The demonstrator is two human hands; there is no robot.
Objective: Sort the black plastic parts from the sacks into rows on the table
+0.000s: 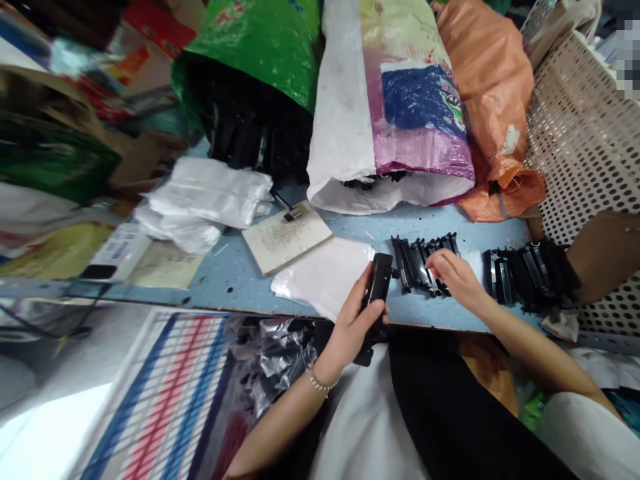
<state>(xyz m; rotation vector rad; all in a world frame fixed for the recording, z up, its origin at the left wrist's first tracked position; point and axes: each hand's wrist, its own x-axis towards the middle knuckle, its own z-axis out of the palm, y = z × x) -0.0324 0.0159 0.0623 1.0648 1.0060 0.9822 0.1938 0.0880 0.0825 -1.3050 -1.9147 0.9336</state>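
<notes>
Fingers of my left hand (351, 325) clamp a black part (381, 277) over the bench (240, 293) edge; at two o'clock, I can't tell if my right hand (459, 279) grips similar parts (413, 265); a printed sack (413, 150) blocks twelve.

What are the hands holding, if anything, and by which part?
The left hand grips a black elongated part around its middle. Whether the right hand, at the row of black pieces, holds anything cannot be told.

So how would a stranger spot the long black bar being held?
Find the long blue tabletop, then its near edge. There, the left grip, beaded bracelet at its wrist, holds the long black bar. Unlike the slim black parts lined up on the tabletop, it crosses that edge.
</notes>
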